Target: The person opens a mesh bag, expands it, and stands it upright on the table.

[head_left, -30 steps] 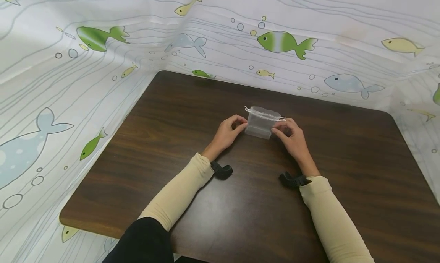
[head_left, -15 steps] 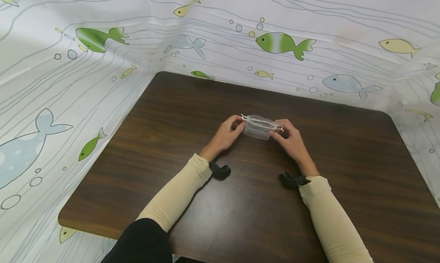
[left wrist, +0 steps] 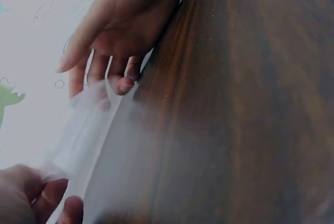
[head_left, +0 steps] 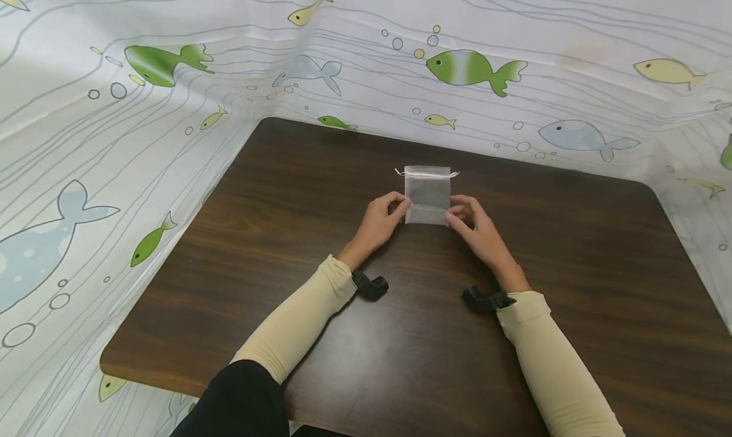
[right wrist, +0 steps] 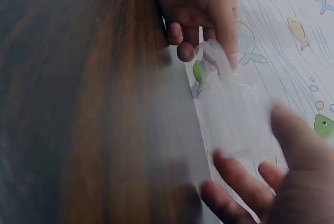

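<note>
A small sheer white drawstring pouch (head_left: 427, 192) is spread out in the head view, its corded top edge away from me. White cord loops stick out at both upper corners. My left hand (head_left: 380, 220) pinches the pouch's left edge between thumb and fingertips. On the other side, my right hand (head_left: 476, 227) has its thumb near the lower right corner, with thumb and fingers spread apart. In the right wrist view, the right hand's fingers (right wrist: 242, 187) are separated beside the blurred pouch (right wrist: 227, 112). The left wrist view shows the gauzy fabric (left wrist: 86, 138) between both hands.
A dark brown wooden table (head_left: 257, 189) with rounded corners lies beneath the hands. White cloth (head_left: 366, 62) printed with fish stands along its back and sides. Black wrist mounts (head_left: 370, 286) sit at the cuffs of cream sleeves (head_left: 300, 322).
The pouch's corded top has tipped toward me, then swung back away, so its face shows fully now. The right hand's thumb and fingers have spread apart; the left hand keeps its grip.
</note>
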Action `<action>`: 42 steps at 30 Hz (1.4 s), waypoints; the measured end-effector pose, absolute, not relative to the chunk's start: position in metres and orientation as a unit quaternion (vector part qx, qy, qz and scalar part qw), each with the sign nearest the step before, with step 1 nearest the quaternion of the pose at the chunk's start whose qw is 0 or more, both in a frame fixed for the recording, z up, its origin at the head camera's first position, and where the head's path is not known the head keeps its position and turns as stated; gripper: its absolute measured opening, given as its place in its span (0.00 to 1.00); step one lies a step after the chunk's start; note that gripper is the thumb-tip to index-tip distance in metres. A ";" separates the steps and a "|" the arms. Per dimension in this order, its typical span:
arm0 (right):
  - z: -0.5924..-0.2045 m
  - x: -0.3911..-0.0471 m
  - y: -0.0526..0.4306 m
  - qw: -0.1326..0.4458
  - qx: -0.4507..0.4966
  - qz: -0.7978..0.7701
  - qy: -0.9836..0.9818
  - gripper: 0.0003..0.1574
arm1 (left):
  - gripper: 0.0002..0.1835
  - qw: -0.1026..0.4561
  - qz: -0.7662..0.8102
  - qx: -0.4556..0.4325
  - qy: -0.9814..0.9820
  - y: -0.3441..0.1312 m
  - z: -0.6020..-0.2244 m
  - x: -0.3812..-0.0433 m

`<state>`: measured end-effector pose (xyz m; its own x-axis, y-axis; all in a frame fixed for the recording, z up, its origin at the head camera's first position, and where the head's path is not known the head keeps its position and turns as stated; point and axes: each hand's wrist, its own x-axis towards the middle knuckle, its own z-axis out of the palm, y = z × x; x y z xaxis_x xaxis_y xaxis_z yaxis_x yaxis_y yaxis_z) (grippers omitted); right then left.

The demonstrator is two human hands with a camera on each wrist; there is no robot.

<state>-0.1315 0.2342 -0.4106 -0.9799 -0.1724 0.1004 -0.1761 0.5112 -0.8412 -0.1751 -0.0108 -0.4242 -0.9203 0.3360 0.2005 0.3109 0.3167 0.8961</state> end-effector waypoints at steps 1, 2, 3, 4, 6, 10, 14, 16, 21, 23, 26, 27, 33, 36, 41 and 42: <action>-0.415 -0.134 0.237 -0.009 0.110 0.471 -0.875 0.38 | 0.13 0.010 0.552 0.194 0.811 -0.010 -0.424 -0.176; -0.420 -0.136 0.239 -0.014 0.121 0.459 -0.880 0.43 | 0.13 0.010 0.548 0.189 0.815 -0.009 -0.423 -0.176; -0.425 -0.138 0.241 -0.016 0.131 0.447 -0.885 0.48 | 0.14 0.013 0.542 0.190 0.818 -0.008 -0.423 -0.176; -0.425 -0.138 0.241 -0.012 0.139 0.434 -0.890 0.50 | 0.13 0.017 0.535 0.193 0.822 -0.008 -0.423 -0.177; -0.424 -0.137 0.240 0.002 0.153 0.413 -0.898 0.50 | 0.13 0.024 0.515 0.201 0.833 -0.006 -0.423 -0.177; -0.424 -0.136 0.239 0.032 0.157 0.392 -0.906 0.41 | 0.14 0.032 0.475 0.204 0.856 -0.001 -0.420 -0.174; -0.424 -0.135 0.237 0.055 0.150 0.369 -0.916 0.32 | 0.23 0.037 0.430 0.193 0.881 0.005 -0.415 -0.166; -0.424 -0.136 0.235 0.067 0.145 0.355 -0.921 0.30 | 0.35 0.030 0.397 0.195 0.896 0.008 -0.414 -0.162; -0.424 -0.138 0.230 0.079 0.147 0.347 -0.923 0.28 | 0.45 -0.018 0.368 0.187 0.911 0.015 -0.416 -0.157; -0.423 -0.137 0.228 0.066 0.161 0.355 -0.919 0.29 | 0.39 -0.033 0.383 0.172 0.907 0.016 -0.419 -0.157; -0.423 -0.136 0.224 0.048 0.182 0.354 -0.916 0.30 | 0.30 -0.047 0.390 0.168 0.904 0.016 -0.421 -0.157; -0.423 -0.135 0.222 0.048 0.184 0.349 -0.918 0.31 | 0.29 -0.050 0.382 0.173 0.907 0.016 -0.422 -0.157; -0.423 -0.132 0.217 0.110 0.150 0.268 -0.945 0.27 | 0.25 -0.076 0.326 0.200 0.921 0.015 -0.424 -0.155; -0.423 -0.132 0.215 0.126 0.147 0.249 -0.949 0.25 | 0.26 -0.088 0.311 0.181 0.929 0.015 -0.424 -0.154; -0.423 -0.133 0.214 0.148 0.159 0.215 -0.952 0.21 | 0.27 -0.099 0.286 0.180 0.936 0.014 -0.423 -0.155; -0.423 -0.134 0.214 0.157 0.163 0.207 -0.952 0.20 | 0.27 -0.099 0.282 0.186 0.936 0.014 -0.423 -0.155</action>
<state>-0.1335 0.2140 -0.4232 -0.8980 -0.2446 0.3657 -0.3746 0.8610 -0.3440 -0.1554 0.0139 -0.4226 -0.9110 0.2932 0.2900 0.4046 0.7717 0.4907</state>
